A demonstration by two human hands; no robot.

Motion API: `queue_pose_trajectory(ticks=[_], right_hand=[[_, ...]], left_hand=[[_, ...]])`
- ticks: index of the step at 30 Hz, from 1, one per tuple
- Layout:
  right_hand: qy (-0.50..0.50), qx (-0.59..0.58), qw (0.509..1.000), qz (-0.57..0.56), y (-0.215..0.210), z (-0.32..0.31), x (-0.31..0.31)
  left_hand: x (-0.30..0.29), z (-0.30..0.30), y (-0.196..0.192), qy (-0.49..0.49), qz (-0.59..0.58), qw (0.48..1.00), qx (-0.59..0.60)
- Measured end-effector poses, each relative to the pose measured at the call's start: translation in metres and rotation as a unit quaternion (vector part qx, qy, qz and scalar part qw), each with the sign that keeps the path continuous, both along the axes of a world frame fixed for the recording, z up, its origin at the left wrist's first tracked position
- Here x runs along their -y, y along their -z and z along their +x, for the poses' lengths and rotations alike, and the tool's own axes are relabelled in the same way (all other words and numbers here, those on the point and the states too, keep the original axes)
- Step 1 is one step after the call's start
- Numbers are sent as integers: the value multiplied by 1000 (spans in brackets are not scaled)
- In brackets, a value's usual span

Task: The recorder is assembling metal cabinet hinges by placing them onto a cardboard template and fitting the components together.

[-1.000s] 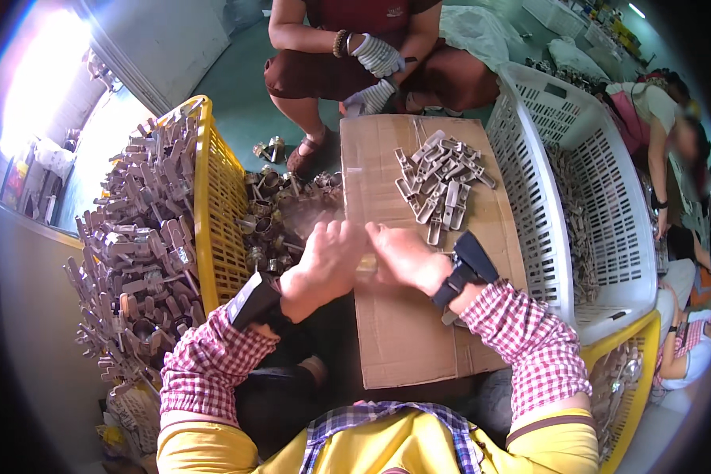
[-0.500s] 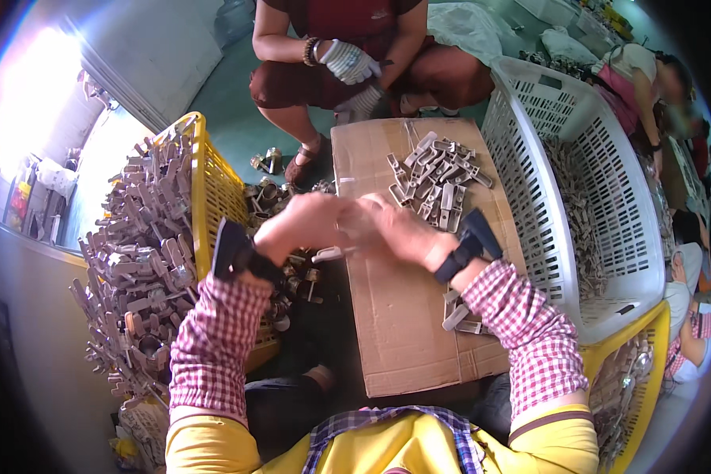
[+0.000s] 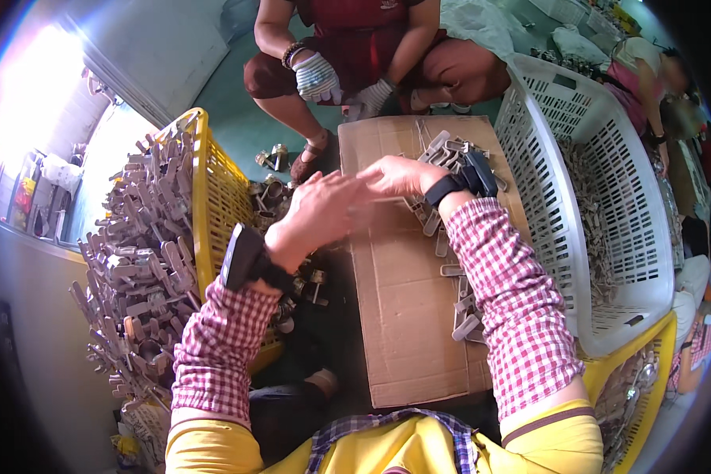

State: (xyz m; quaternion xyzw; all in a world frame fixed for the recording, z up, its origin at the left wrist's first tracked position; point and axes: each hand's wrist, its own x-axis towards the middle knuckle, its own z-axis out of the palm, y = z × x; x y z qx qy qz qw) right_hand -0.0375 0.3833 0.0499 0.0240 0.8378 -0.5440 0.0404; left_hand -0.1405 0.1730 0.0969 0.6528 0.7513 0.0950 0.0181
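My left hand, blurred by motion, is over the left edge of a cardboard sheet. Its fingers look closed and point toward my right hand. That hand is bent inward with its fingertips drawn together, meeting the left fingers. Whatever is between them is hidden by fingers and blur. Partly behind my right hand and wrist lies a pile of grey metal clamp-like pieces on the cardboard. More such pieces lie along its right side, near my right sleeve.
To the left, a yellow basket stands beside a heap of metal parts. Loose round fittings lie between basket and cardboard. White baskets and a yellow one flank the right. A person in striped gloves squats opposite.
My right hand has moved up and now covers part of the pile. My left hand has turned, its fingers pointing right. The grey piece that stuck out below it is out of sight.
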Motion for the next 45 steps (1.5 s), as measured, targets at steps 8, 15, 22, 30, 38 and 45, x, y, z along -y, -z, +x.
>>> queue_pose_trajectory(ticks=[8,15,22,30,38,45], right_hand=[[189,-170,899,357,23,24,62],[29,-15,963,269,-7,-29,-7],[58,-58,957,278,-8,-34,5],[211,-114,869,433,26,-55,15],[120,-117,889,425,20,35,64],[84,-112,848,511,37,39,74]], left_hand=[[-56,-81,-8,-10,-145,971,189],[-21,-31,1,4,-8,997,-80],[-35,-62,2,13,5,1000,-16],[-73,-70,-11,-25,-57,998,-12],[-13,-11,-14,22,-115,993,26],[-50,-121,89,-169,154,903,363]])
